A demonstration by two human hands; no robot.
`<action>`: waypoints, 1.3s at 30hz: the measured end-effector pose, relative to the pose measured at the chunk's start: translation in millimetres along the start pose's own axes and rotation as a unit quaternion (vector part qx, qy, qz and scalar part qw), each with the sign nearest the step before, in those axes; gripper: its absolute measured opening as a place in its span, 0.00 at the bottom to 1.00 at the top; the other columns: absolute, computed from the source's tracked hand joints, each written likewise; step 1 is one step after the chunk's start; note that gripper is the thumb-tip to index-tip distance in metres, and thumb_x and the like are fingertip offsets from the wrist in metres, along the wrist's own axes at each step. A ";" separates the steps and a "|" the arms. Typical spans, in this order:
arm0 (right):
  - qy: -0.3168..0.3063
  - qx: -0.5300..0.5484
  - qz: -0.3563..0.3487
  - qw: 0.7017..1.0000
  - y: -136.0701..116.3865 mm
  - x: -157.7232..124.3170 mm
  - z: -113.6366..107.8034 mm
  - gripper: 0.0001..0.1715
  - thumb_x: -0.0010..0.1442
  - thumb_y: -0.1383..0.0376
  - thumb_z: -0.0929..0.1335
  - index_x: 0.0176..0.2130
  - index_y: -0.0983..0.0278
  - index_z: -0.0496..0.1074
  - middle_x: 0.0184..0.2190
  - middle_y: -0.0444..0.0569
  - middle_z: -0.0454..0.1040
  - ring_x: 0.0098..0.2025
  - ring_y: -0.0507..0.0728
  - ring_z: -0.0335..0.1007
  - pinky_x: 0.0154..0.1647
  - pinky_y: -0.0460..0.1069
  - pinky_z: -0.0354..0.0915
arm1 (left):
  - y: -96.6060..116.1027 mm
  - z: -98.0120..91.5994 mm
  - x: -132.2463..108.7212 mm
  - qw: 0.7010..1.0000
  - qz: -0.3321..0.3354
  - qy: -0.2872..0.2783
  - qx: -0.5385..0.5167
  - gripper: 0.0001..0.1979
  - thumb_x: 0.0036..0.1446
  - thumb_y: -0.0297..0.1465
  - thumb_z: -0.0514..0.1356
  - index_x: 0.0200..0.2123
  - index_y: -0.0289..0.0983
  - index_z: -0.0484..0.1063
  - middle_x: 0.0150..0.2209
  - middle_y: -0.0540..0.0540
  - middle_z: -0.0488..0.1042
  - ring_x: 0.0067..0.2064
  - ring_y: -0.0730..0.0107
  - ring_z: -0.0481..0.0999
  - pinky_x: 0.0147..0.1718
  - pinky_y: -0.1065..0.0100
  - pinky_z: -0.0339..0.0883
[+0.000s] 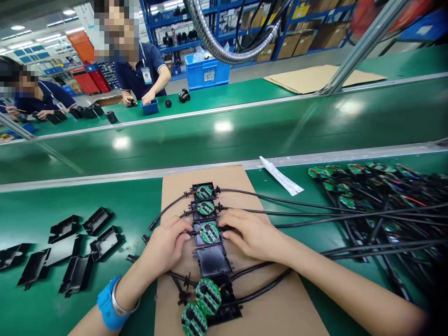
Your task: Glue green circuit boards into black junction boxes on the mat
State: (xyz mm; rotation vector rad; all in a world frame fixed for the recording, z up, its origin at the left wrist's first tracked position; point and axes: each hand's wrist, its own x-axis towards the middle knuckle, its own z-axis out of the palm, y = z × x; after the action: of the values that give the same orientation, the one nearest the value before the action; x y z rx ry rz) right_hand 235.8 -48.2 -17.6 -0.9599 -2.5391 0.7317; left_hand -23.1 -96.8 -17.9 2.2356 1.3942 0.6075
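A column of black plastic boxes lies on a cardboard sheet. Round green circuit boards sit in the upper ones, among them the third circuit board between my hands. My left hand pinches the short black cable at this board's left side. On its right, my right hand has thumb and fingers closed on the long black cable; the fingertips partly cover it. Below, one box holds no board. Two more wired circuit boards lie over the nearest box.
Loose black boxes lie at left. A heap of wired boards and cables covers the right side. A white tube lies beyond the cardboard. Across the green conveyor belt, two people handle black parts near a blue bin.
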 end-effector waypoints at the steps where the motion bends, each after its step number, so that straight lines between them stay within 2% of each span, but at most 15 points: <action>1: 0.007 -0.017 -0.008 1.000 0.1 0.2 1.2 0.08 0.61 0.69 0.63 0.41 0.65 0.69 0.39 0.51 0.71 0.43 0.58 0.64 0.45 0.53 0.63 | 0.8 0.4 -0.2 1.000 -0.003 0.004 0.016 0.08 0.58 0.23 0.54 0.39 0.38 0.71 0.37 0.46 0.73 0.40 0.64 0.72 0.40 0.65 0.66; 5: 0.047 -0.061 -0.023 0.997 -17.1 -9.6 -7.6 0.11 0.62 0.67 0.63 0.44 0.64 0.70 0.39 0.53 0.71 0.43 0.60 0.62 0.45 0.55 0.61 | 15.8 -15.2 -6.3 0.999 0.001 0.016 0.040 0.07 0.60 0.26 0.54 0.41 0.38 0.69 0.39 0.45 0.71 0.43 0.62 0.70 0.42 0.62 0.65; 6: 0.046 -0.054 -0.028 0.997 -25.1 -13.9 -10.0 0.10 0.62 0.66 0.63 0.42 0.64 0.71 0.37 0.53 0.70 0.42 0.59 0.62 0.43 0.55 0.61 | 21.8 -22.2 -8.8 1.000 0.010 -0.014 0.025 0.06 0.60 0.27 0.55 0.41 0.39 0.68 0.39 0.45 0.71 0.43 0.62 0.70 0.42 0.63 0.65; 8: 0.019 -0.025 -0.039 0.999 -43.0 -22.6 -9.8 0.10 0.63 0.64 0.61 0.37 0.65 0.71 0.34 0.52 0.68 0.39 0.58 0.60 0.40 0.54 0.60 | 33.2 -35.0 -14.1 0.992 0.029 -0.120 -0.023 0.05 0.58 0.29 0.59 0.40 0.40 0.68 0.39 0.48 0.71 0.42 0.64 0.70 0.41 0.65 0.64; 10: -0.016 0.001 -0.040 0.999 -60.3 -29.3 -1.5 0.13 0.62 0.59 0.63 0.34 0.65 0.71 0.33 0.52 0.66 0.38 0.59 0.58 0.39 0.54 0.60 | 40.7 -41.3 -19.2 0.974 0.027 -0.219 -0.053 0.10 0.54 0.32 0.64 0.39 0.41 0.68 0.38 0.50 0.71 0.41 0.65 0.70 0.40 0.67 0.65; 12: -0.026 0.011 -0.033 0.999 -74.1 -33.3 12.7 0.16 0.57 0.54 0.67 0.34 0.65 0.71 0.35 0.52 0.65 0.40 0.60 0.57 0.41 0.56 0.60 | 42.7 -39.3 -23.9 0.966 0.007 -0.253 -0.057 0.13 0.51 0.32 0.67 0.39 0.41 0.68 0.38 0.51 0.72 0.41 0.65 0.71 0.40 0.68 0.65; 16: 0.010 0.017 -0.030 0.999 -90.4 -39.4 43.1 0.08 0.50 0.62 0.68 0.32 0.65 0.67 0.35 0.51 0.64 0.40 0.60 0.55 0.41 0.55 0.60 | 37.2 -24.0 -33.0 0.965 0.000 -0.250 -0.078 0.11 0.54 0.33 0.65 0.38 0.40 0.67 0.39 0.50 0.72 0.42 0.66 0.71 0.42 0.69 0.64; 20: 0.048 -0.020 -0.073 0.996 -97.5 -47.3 58.8 0.05 0.48 0.69 0.66 0.30 0.63 0.64 0.32 0.48 0.64 0.36 0.57 0.54 0.34 0.50 0.58 | 34.1 -16.4 -40.9 0.966 -0.002 -0.240 -0.096 0.12 0.52 0.30 0.66 0.38 0.39 0.66 0.38 0.50 0.72 0.40 0.67 0.70 0.38 0.71 0.64; 23: 0.057 -0.025 -0.089 0.994 -96.1 -48.5 46.7 0.06 0.51 0.68 0.67 0.29 0.62 0.63 0.31 0.47 0.64 0.35 0.56 0.56 0.32 0.49 0.57 | 34.9 -19.7 -43.9 0.969 -0.009 -0.223 -0.109 0.14 0.49 0.26 0.66 0.39 0.39 0.66 0.38 0.51 0.72 0.38 0.69 0.70 0.36 0.72 0.64; 25: 0.029 0.030 -0.043 0.998 -89.6 -46.2 25.6 0.10 0.53 0.64 0.70 0.32 0.62 0.62 0.32 0.46 0.65 0.34 0.54 0.59 0.32 0.48 0.58 | 35.4 -25.4 -43.5 0.968 -0.011 -0.208 -0.139 0.15 0.50 0.27 0.66 0.41 0.39 0.67 0.38 0.51 0.72 0.36 0.70 0.71 0.35 0.72 0.65; 27: -0.017 0.090 0.025 0.995 -77.7 -42.8 2.1 0.16 0.53 0.60 0.72 0.37 0.62 0.62 0.34 0.45 0.67 0.33 0.53 0.62 0.32 0.47 0.60 | 35.3 -31.5 -41.7 0.975 -0.014 -0.170 -0.143 0.10 0.55 0.28 0.62 0.41 0.39 0.67 0.36 0.50 0.73 0.34 0.71 0.71 0.33 0.72 0.65; 30: -0.049 0.099 0.058 0.992 -53.1 -39.0 -17.5 0.09 0.60 0.62 0.68 0.38 0.62 0.62 0.34 0.45 0.69 0.34 0.52 0.64 0.34 0.47 0.61 | 33.5 -35.6 -38.7 0.991 -0.010 -0.105 -0.078 0.04 0.60 0.26 0.54 0.37 0.38 0.68 0.33 0.50 0.73 0.32 0.71 0.71 0.32 0.71 0.64; 32: -0.046 0.063 0.035 0.996 -37.7 -38.4 -15.6 0.04 0.63 0.65 0.63 0.35 0.62 0.64 0.33 0.46 0.69 0.35 0.53 0.65 0.37 0.48 0.62 | 31.9 -32.9 -37.6 0.995 -0.001 -0.093 -0.033 0.05 0.61 0.26 0.53 0.37 0.38 0.69 0.34 0.49 0.74 0.33 0.70 0.72 0.32 0.70 0.64; 35: -0.037 -0.006 0.008 0.999 -23.1 -39.1 -1.7 0.10 0.64 0.68 0.60 0.32 0.63 0.67 0.32 0.48 0.69 0.36 0.55 0.65 0.37 0.49 0.62 | 29.0 -22.5 -36.8 0.994 0.014 -0.103 0.016 0.06 0.62 0.27 0.53 0.38 0.39 0.69 0.35 0.48 0.74 0.35 0.68 0.74 0.34 0.69 0.66; 39: -0.008 -0.104 -0.013 0.994 -18.2 -40.7 9.4 0.12 0.63 0.68 0.60 0.31 0.64 0.70 0.30 0.49 0.68 0.34 0.56 0.64 0.34 0.49 0.61 | 26.1 -9.9 -37.3 0.988 0.026 -0.099 0.115 0.08 0.64 0.30 0.51 0.37 0.38 0.70 0.36 0.46 0.74 0.37 0.64 0.73 0.35 0.65 0.67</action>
State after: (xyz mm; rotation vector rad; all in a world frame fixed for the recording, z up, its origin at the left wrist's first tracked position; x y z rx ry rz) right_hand 251.3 -91.0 -19.8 -0.9868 -2.6764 0.4758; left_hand -24.9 -139.8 -0.1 2.4409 1.3676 0.2408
